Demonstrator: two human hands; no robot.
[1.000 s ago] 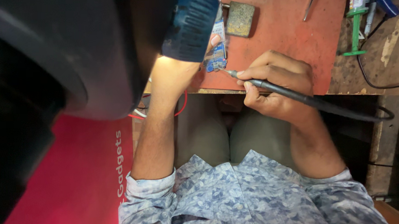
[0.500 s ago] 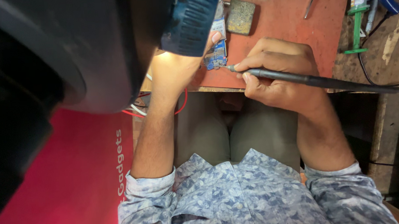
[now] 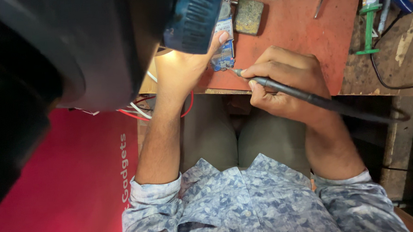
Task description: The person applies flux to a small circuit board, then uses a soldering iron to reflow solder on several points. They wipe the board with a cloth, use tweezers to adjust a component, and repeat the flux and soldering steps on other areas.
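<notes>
Right hand (image 3: 286, 82) closed pen-style on a soldering iron (image 3: 308, 96), tip touching the lower edge of a small blue circuit board (image 3: 223, 52). Left hand (image 3: 186, 70) pins the board flat on the red desk (image 3: 300, 28), thumb on top. Step in hand appears to be soldering a joint. Next move calls for a steady tip, board kept still.

Lit hard from the lamp head (image 3: 193, 19) overhead, throwing glare across the left hand (image 3: 183, 70) and washing its knuckles pale. Dim and murky toward the worktop's (image 3: 300, 23) right edge. Huge dark blur swallowing the upper left. Sharp on the patterned shirt (image 3: 247, 202).
</notes>
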